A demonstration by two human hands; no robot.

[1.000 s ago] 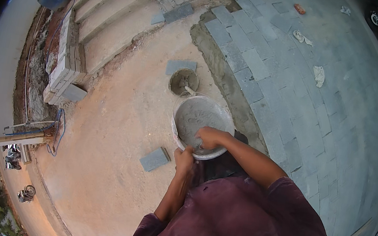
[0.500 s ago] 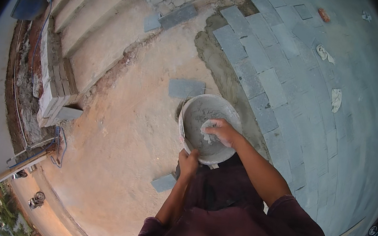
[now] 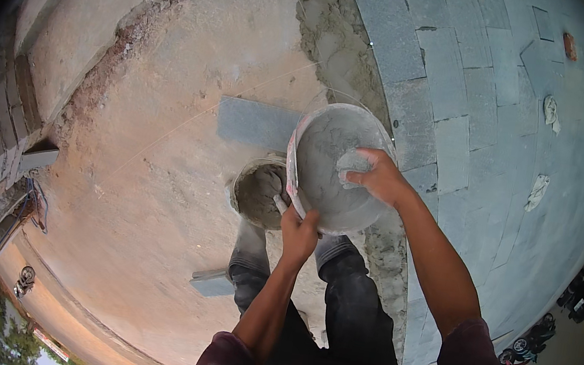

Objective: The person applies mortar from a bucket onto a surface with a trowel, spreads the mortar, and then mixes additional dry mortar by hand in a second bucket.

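Observation:
A pale bucket (image 3: pixel 293 160) with a thin wire handle and wet grey cement mix inside is held up in front of me. My left hand (image 3: pixel 298 232) is closed around its near-left rim. Inside the bucket, my right hand (image 3: pixel 385 181) grips a roundish, cement-coated grey thing (image 3: pixel 351 165); its kind is unclear. Just left of the held bucket, a second bucket (image 3: pixel 238 184) stands on the ground by my foot, partly covered by the first. It contains darker mortar and a tool whose pale end (image 3: pixel 279 201) sticks up.
A loose grey slab (image 3: pixel 252 122) lies beyond the buckets, and another slab (image 3: pixel 212 285) is left of my leg. Wet mortar (image 3: pixel 335 35) runs along the edge of the laid grey paving (image 3: pixel 453 153). A taut string crosses the bare ground.
The held bucket has moved slightly up and right in view, uncovering the second bucket and my legs. My right hand has shifted right and up, still gripping the grey thing.

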